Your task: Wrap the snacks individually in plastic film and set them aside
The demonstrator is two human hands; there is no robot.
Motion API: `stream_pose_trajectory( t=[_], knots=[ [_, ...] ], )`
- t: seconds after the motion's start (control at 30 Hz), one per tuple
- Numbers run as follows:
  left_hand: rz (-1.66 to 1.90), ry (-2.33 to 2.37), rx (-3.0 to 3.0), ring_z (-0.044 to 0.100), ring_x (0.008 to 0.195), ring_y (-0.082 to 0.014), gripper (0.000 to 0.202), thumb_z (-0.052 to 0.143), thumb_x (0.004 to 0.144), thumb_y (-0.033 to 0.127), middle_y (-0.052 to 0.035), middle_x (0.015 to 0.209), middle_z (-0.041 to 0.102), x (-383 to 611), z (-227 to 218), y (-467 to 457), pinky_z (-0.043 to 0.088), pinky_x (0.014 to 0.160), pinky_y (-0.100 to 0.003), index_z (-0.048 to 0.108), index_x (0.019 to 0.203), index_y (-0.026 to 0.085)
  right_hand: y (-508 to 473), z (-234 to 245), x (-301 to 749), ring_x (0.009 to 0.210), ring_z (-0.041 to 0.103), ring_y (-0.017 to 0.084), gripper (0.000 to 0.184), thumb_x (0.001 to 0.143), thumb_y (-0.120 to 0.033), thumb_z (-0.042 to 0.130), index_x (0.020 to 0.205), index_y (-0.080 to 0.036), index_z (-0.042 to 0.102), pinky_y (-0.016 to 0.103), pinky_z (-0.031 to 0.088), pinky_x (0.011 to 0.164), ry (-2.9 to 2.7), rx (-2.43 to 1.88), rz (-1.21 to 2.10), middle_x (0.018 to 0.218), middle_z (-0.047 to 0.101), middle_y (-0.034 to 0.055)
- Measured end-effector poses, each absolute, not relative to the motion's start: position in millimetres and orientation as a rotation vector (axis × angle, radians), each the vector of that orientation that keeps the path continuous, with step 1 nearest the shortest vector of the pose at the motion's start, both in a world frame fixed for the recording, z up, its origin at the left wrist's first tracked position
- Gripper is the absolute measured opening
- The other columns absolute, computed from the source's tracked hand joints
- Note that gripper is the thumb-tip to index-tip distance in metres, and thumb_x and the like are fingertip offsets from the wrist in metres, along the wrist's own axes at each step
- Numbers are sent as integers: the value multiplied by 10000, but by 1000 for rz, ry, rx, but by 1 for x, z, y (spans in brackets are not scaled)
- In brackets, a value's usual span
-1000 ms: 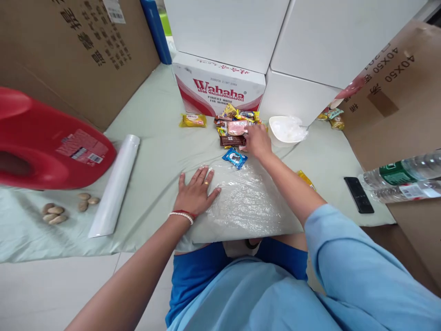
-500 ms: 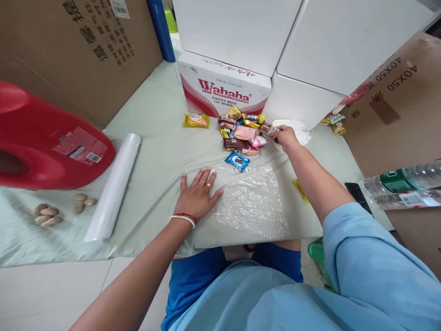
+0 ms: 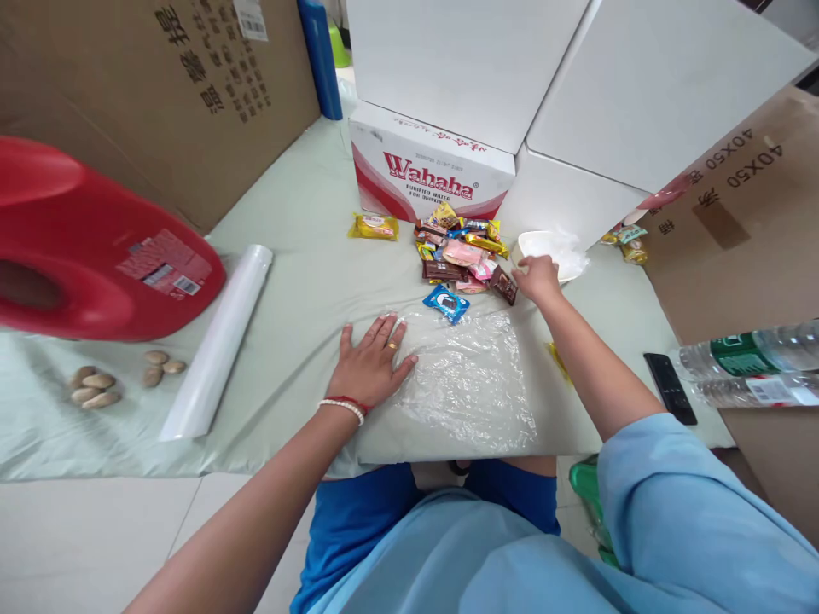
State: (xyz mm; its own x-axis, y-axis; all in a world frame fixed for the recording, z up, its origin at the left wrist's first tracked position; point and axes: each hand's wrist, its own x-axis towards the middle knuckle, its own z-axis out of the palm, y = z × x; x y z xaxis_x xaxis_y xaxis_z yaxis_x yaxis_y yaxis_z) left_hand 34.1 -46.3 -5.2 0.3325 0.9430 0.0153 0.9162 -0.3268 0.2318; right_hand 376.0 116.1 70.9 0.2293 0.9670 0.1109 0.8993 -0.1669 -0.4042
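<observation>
My left hand (image 3: 366, 367) lies flat with fingers spread, its thumb side on the left edge of a clear plastic sheet (image 3: 470, 384) on the table. My right hand (image 3: 539, 280) is at the front left of a white bowl (image 3: 525, 246). Its fingers are slightly bent and apart, and nothing shows between them. A dark brown snack packet (image 3: 503, 286) lies just left of its fingertips. Beside it is a pile of wrapped snacks (image 3: 464, 251) in several colours. A blue packet (image 3: 446, 304) lies between the pile and the sheet.
A Wahaha carton (image 3: 432, 166) stands behind the pile, a yellow packet (image 3: 374, 226) to the left. Further left are a white roll (image 3: 217, 345), a red jug (image 3: 95, 247) and brown stones (image 3: 95, 388). A phone (image 3: 670, 388) and plastic bottles (image 3: 742, 356) lie right.
My right hand has moved slightly toward me and let go of the brown packet, which now lies at the pile's right edge. My left hand stays flat. The view has shifted slightly.
</observation>
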Motion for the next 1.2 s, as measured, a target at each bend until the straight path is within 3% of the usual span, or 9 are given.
stream_pose_trajectory(
  t=[0.1,0.17,0.23,0.4,0.53,0.77,0.97,1.1,1.2],
  knots=[
    [214,1713,2407,279,1626,-343,677,328,1076,558,-117,1761,271,34,-7,-46,57,1300,-737,344,1672,239,121,65,348,1295,541,373,418,961,-288,564,1308,-124,729,513,420,1156,-2075,-1859,-35,1368,647,206],
    [194,1721,2405,280,1626,-335,678,317,1078,558,-118,1761,265,35,-6,-45,55,1299,-739,351,1668,226,129,60,325,1372,503,377,553,939,-286,613,1472,-140,630,507,393,1189,-2314,-1704,-2,1491,600,188],
    [178,1725,2401,280,1626,-328,677,306,1080,562,-118,1761,261,36,-4,-45,60,1299,-737,361,1664,225,138,56,308,1382,511,388,628,910,-276,657,1525,-169,589,507,405,1168,-2427,-1699,68,1531,591,178],
    [194,1715,2393,283,1625,-326,676,317,1076,572,-112,1760,263,36,-1,-47,74,1300,-734,369,1661,238,142,65,326,1095,675,298,342,1001,-319,504,1160,-183,774,412,508,986,-2054,-1795,272,1171,780,138],
    [224,1692,2390,278,1627,-319,670,326,1077,569,-112,1759,266,35,-2,-46,52,1304,-728,366,1662,243,113,86,373,879,665,224,268,904,-408,590,919,-189,743,357,541,871,-1650,-1665,443,889,756,48],
    [246,1677,2383,283,1625,-322,670,309,1081,565,-118,1761,259,34,-4,-46,41,1300,-734,363,1664,239,37,97,387,694,662,181,369,722,-549,792,846,-229,658,342,593,684,-1229,-1550,920,784,702,3],
    [236,1701,2383,275,1628,-314,673,294,1083,559,-112,1762,256,35,-3,-47,41,1304,-727,361,1663,223,5,72,362,494,576,172,408,737,-616,749,779,-258,558,287,467,463,-1233,-1695,1179,623,624,-19],
    [224,1703,2376,277,1628,-316,678,288,1082,561,-115,1761,264,36,-3,-47,48,1306,-721,359,1664,220,-11,60,342,546,580,172,425,822,-664,672,767,-250,594,304,510,552,-1520,-1625,1177,638,627,-13],
    [224,1702,2379,271,1631,-317,683,289,1081,563,-117,1763,258,36,-3,-47,49,1307,-717,349,1668,219,-21,57,331,853,706,229,432,958,-655,558,924,-249,702,377,588,831,-1710,-1502,843,891,744,45]
  ],
)
